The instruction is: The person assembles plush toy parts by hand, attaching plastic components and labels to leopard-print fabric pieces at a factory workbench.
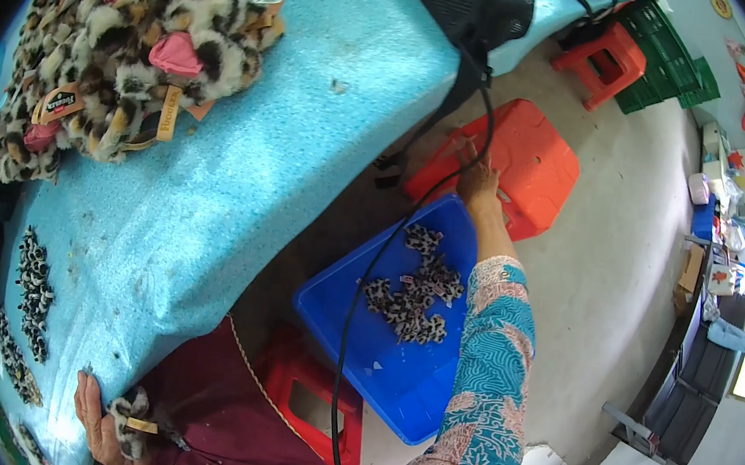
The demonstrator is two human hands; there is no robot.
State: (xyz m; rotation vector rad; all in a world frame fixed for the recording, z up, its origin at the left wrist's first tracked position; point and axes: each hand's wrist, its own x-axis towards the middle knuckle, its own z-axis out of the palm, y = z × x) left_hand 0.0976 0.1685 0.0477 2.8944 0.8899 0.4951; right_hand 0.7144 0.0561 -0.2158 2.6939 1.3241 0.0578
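At the near left edge of the table, my left hand (96, 422) has its fingers stretched upward. A small black-and-white spotted plush toy (128, 430) with a tan tag rests against its palm and thumb side, seemingly held there. My right hand (479, 182) reaches forward over the far corner of a blue plastic bin (391, 391) to a red plastic stool (536, 164). Its fingers look spread against the stool's near left side. Several small spotted plush pieces (417, 288) lie heaped inside the bin.
A large pile of spotted plush toys (134, 68) covers the far left of the blue table (240, 181), with rows of small pieces (34, 295) nearer me. A black cable (347, 340) hangs across the bin. Another red stool (354, 433) stands below; green crates (655, 49) stand far right.
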